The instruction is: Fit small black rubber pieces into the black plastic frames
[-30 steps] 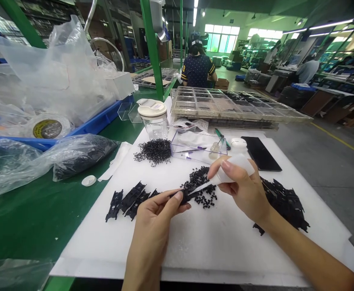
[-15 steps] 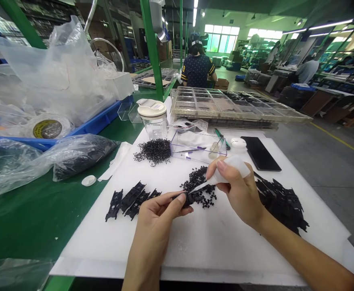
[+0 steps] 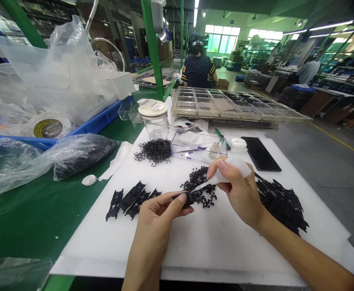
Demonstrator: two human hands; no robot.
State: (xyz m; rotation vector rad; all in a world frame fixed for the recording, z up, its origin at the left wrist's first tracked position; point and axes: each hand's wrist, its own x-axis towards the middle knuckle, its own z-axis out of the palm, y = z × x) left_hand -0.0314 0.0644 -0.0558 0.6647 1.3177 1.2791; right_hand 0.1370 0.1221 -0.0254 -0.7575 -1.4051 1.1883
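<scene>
My left hand (image 3: pixel 161 212) pinches a small black plastic part (image 3: pixel 191 198) between thumb and fingers above the white board. In my right hand (image 3: pixel 240 190) is a white squeeze bottle (image 3: pixel 235 167), tilted down to the left. Its thin nozzle (image 3: pixel 201 185) reaches the black part; whether the tip touches it I cannot tell. Behind the part lies a heap of tiny black pieces (image 3: pixel 199 176). Several flat black plastic frames (image 3: pixel 131 198) lie left of my left hand, and a larger pile of such frames (image 3: pixel 281 204) is beside my right wrist.
A pile of bent black pieces (image 3: pixel 154 151) sits before a lidded clear cup (image 3: pixel 154 119). Nearby are a clear box (image 3: pixel 177 145), a white round case (image 3: pixel 239 143) and a black phone (image 3: pixel 261 153). A compartment tray (image 3: pixel 225 107) stands behind. Further off sits a person (image 3: pixel 197 70).
Both hands hold almost the same pose. The nozzle tip has shifted very slightly to the right along the black part.
</scene>
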